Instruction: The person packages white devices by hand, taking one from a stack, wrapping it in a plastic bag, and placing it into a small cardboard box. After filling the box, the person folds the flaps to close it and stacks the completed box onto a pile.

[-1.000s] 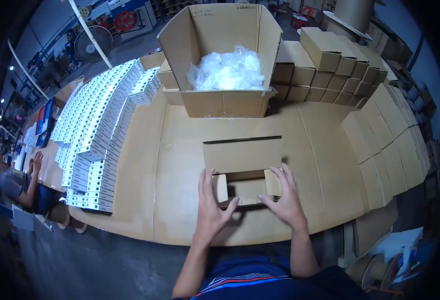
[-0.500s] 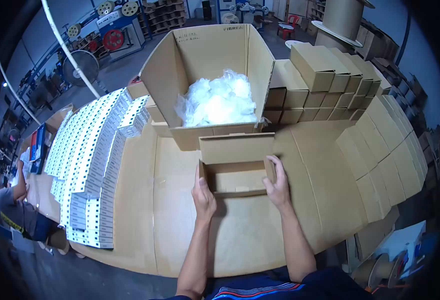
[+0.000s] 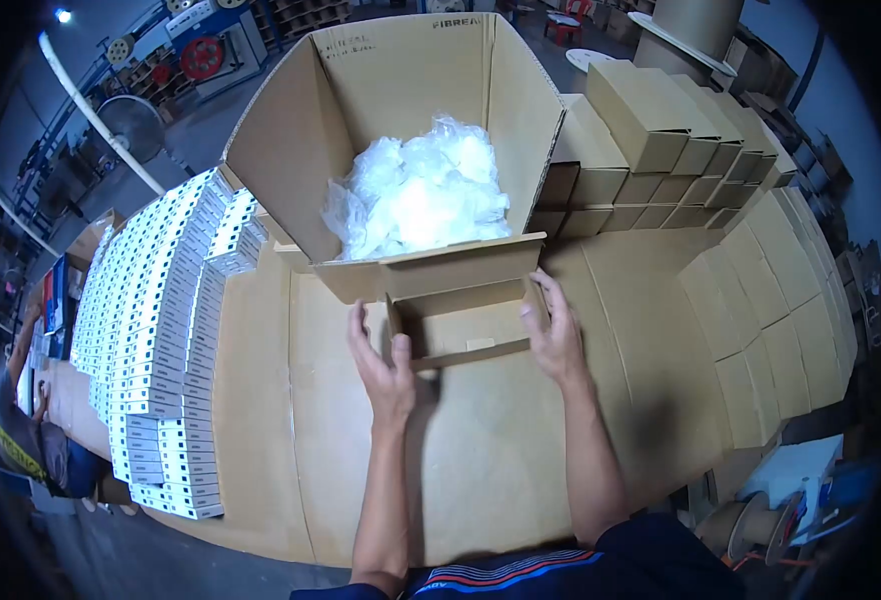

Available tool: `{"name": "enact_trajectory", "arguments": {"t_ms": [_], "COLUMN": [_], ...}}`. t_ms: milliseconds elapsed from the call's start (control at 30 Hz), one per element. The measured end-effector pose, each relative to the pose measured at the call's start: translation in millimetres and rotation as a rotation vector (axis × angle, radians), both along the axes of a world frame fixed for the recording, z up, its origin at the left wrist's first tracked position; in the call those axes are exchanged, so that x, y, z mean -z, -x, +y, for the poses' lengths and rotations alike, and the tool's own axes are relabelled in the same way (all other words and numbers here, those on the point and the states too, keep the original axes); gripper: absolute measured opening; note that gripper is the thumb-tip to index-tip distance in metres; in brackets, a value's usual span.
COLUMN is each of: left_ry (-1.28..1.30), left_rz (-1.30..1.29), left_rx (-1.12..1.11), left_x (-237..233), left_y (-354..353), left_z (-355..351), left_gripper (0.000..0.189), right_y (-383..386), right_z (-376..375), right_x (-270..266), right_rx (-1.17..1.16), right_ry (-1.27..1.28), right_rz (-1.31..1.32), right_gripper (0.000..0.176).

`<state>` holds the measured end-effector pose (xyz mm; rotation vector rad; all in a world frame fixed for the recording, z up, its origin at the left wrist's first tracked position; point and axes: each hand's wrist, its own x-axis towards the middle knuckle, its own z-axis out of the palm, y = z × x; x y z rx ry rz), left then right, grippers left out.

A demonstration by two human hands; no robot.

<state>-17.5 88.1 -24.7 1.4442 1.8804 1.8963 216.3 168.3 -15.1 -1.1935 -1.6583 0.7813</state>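
A small open cardboard box (image 3: 473, 355) lies in front of me with its lid flap (image 3: 466, 264) raised at the back. The flap leans near the front wall of a large carton (image 3: 416, 70). My right hand (image 3: 559, 335) grips the small box's right end, thumb and fingers on either side of its wall. Beside the left end, my left hand (image 3: 385, 372) is open, its fingers apart and the thumb close to the box corner. Crumpled clear plastic bags (image 3: 426, 190) fill the large carton. Nothing but a small pale patch shows on the small box's floor.
Stacked white boxes (image 3: 156, 330) stand on the left of the cardboard-covered table (image 3: 491, 470). Closed brown boxes (image 3: 651, 150) are piled at the back right, and more brown boxes (image 3: 771, 310) line the right edge. A co-worker (image 3: 31, 420) is at far left.
The small box has moved away from me, toward the large carton. My left hand has released its left end and opened; my right hand stays on the right end. My view has shifted slightly.
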Motion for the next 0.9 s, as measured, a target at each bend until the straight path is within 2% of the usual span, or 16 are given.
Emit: {"name": "enact_trajectory", "arguments": {"t_ms": [33, 133, 200, 233, 267, 300, 433, 533, 567, 700, 800, 833, 900], "left_ry": [-0.008, -0.298, -0.013, 0.077, 0.161, 0.207, 0.25, 0.25, 0.276, 0.448, 0.408, 0.387, 0.382], "left_rz": [0.146, 0.563, 0.644, 0.633, 0.622, 0.619, 0.696, 0.651, 0.62, 0.484, 0.622, 0.67, 0.771], "left_rx": [-0.108, -0.123, 0.204, 0.197, 0.184, 0.16, 0.155, 0.118, 0.055, 0.047, -0.002, -0.003, 0.07], "left_x": [-4, 8, 4, -4, -11, -10, 1, -10, -12, -23, -29, -38, -32], "left_y": [-5, -18, -30, -42, -53, -57, -41, -32, -33, -31, -33, -38, -45], "left_z": [-10, -27, -37, -35, -29, -26, -8, -7, -7, -3, -8, -11, -9], "left_gripper": [0.062, 0.058, 0.052, 0.048, 0.044, 0.037, 0.036, 0.038, 0.042, 0.042, 0.038, 0.032, 0.028], "right_y": [-1, -3, -6, -4, -6, -8, -9, -8, -8, -9, -9, -10, -11], "right_z": [0, -2, -5, -11, -10, -10, -10, -3, -2, 7, 10, 12, 14], "right_x": [-7, -14, -21, -42, -33, -30, -34, -33, -35, -32, -37, -33, -31], "right_rx": [0.01, 0.134, 0.194, 0.271, 0.267, 0.267, 0.271, 0.279, 0.278, 0.272, 0.257, 0.248, 0.231], "right_ry": [0.041, 0.024, 0.051, 0.182, 0.024, 0.019, 0.129, 0.013, 0.065, -0.018, 0.057, 0.1, 0.101], "right_rz": [0.05, 0.053, 0.013, -0.134, -0.16, -0.173, -0.161, -0.184, -0.167, -0.264, -0.247, -0.163, -0.159], "right_gripper": [0.048, 0.039, 0.036, 0.031, 0.03, 0.028, 0.023, 0.021, 0.021, 0.018, 0.018, 0.019, 0.019]}}
